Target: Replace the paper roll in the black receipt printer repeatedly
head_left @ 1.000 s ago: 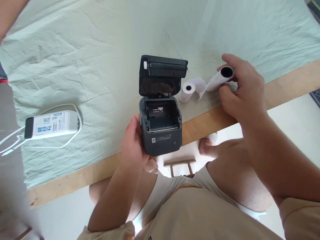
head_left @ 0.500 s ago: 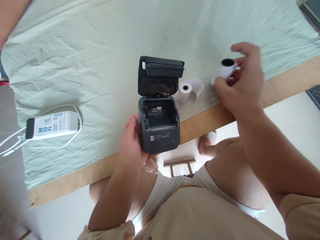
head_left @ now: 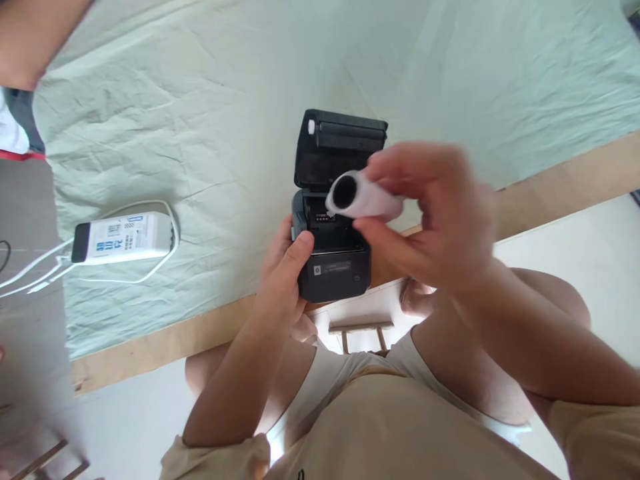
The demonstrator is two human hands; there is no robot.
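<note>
A dark grey label printer (head_left: pixel 335 277) with its lid (head_left: pixel 345 133) swung up is gripped along its left side by my left hand (head_left: pixel 285 273), thumb on the front corner. Its paper compartment faces up, with a small printed label inside. Between the thumb and fingers of my right hand (head_left: pixel 430 213) is a white paper roll (head_left: pixel 373 200) with a wide black core. The roll is tilted, its core end toward the left, held over the compartment's right part. My right hand is slightly blurred. The smaller roll on the table is hidden behind this hand.
A white power strip (head_left: pixel 127 239) with white cables lies at the left on the pale green cloth (head_left: pixel 225 133). The table's wooden edge (head_left: pixel 165 347) runs across in front of my legs. Another person's arm (head_left: pixel 40 40) reaches in at the top left.
My right hand has brought the large paper roll leftward from the table's right side to above the printer. My left thumb has moved onto the printer's front corner. The view has shifted slightly.
</note>
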